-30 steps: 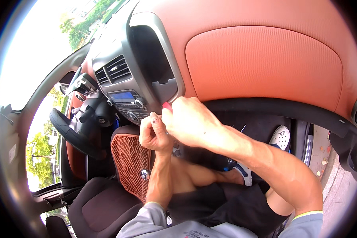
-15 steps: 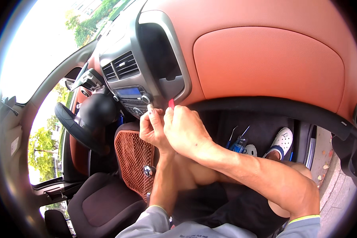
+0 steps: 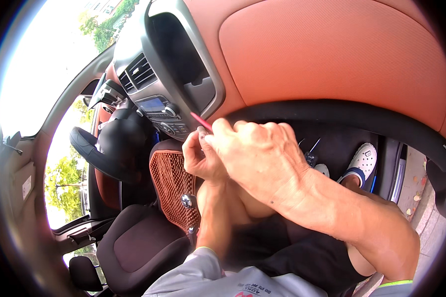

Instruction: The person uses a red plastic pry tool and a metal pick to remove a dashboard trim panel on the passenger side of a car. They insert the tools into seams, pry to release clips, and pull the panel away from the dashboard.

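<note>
right hand (image 3: 262, 153): grips slim red strip (image 3: 201, 121) | strip: near car radio (image 3: 157, 106), to its right | left hand (image 3: 202, 157): beside right hand, fingers curled narrow; contents, cannot tell

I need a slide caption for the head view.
Right hand holding a red item beside left hand, near car dashboard.

Dark car floor (image 3: 344, 143), partly visible. Resting directly on it: white clog with blue strap (image 3: 364, 161); second white clog (image 3: 322, 170), largely hidden; nearby, thin metal shaft (image 3: 315, 145) and dark-blue item (image 3: 310, 158), kind unclear. On dark seat (image 3: 131, 242): brown beaded cover (image 3: 169, 183).
</note>
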`<state>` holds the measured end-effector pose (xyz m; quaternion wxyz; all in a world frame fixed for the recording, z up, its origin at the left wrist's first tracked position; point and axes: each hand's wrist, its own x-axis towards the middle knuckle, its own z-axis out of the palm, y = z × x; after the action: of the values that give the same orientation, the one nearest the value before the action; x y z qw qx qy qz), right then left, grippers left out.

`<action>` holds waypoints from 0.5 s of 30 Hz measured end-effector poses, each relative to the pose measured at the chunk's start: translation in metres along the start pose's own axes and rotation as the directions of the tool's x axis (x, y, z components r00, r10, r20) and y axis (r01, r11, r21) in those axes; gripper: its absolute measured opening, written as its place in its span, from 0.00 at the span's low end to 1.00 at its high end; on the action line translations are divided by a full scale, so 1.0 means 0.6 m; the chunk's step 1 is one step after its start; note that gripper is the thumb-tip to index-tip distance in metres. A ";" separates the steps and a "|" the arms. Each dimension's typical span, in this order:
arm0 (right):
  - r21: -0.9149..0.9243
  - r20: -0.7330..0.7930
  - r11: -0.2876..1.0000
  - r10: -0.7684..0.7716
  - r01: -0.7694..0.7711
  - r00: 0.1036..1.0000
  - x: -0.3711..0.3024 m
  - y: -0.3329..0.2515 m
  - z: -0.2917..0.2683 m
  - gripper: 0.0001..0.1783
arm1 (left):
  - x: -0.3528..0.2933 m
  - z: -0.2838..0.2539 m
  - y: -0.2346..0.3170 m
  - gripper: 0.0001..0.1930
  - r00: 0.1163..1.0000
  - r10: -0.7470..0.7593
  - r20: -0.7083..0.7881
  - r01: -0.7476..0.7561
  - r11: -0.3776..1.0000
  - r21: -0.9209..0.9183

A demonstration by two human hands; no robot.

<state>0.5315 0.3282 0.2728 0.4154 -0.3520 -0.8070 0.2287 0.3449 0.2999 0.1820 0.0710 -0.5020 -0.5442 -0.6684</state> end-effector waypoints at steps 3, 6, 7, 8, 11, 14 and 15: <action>-0.075 -0.058 0.997 0.022 -0.026 0.998 0.018 0.018 0.006 0.12 | 0.022 -0.016 -0.013 0.07 0.996 0.090 -0.002 -0.086 0.955 0.284; -0.038 -0.090 0.998 0.045 -0.048 0.995 0.040 0.022 0.018 0.13 | 0.057 -0.002 0.003 0.13 0.922 0.362 0.138 -0.379 0.772 0.510; -0.012 -0.100 0.999 0.045 -0.046 0.994 0.048 0.018 0.019 0.13 | 0.060 -0.001 -0.002 0.14 0.926 0.358 0.122 -0.369 0.783 0.501; 0.080 -0.059 0.994 0.079 -0.074 0.995 0.054 0.014 0.016 0.12 | 0.062 -0.003 -0.007 0.16 0.929 0.354 0.106 -0.358 0.794 0.492; -0.122 0.035 0.988 -0.091 0.094 0.995 0.059 0.026 0.021 0.12 | 0.060 -0.008 -0.027 0.19 0.943 0.326 0.067 -0.324 0.856 0.402; -0.100 0.080 0.990 -0.094 0.102 0.992 0.053 0.025 0.021 0.11 | 0.057 -0.013 -0.038 0.20 0.931 0.356 0.078 -0.356 0.841 0.408; -0.082 0.077 0.993 -0.074 0.081 0.994 0.055 0.024 0.019 0.11 | 0.058 -0.008 -0.038 0.19 0.928 0.366 0.070 -0.362 0.841 0.402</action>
<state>0.5141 0.3616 0.2741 0.3786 -0.3291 -0.8438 0.1906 0.3106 0.3210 0.1935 0.3019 -0.5670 -0.5659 -0.5168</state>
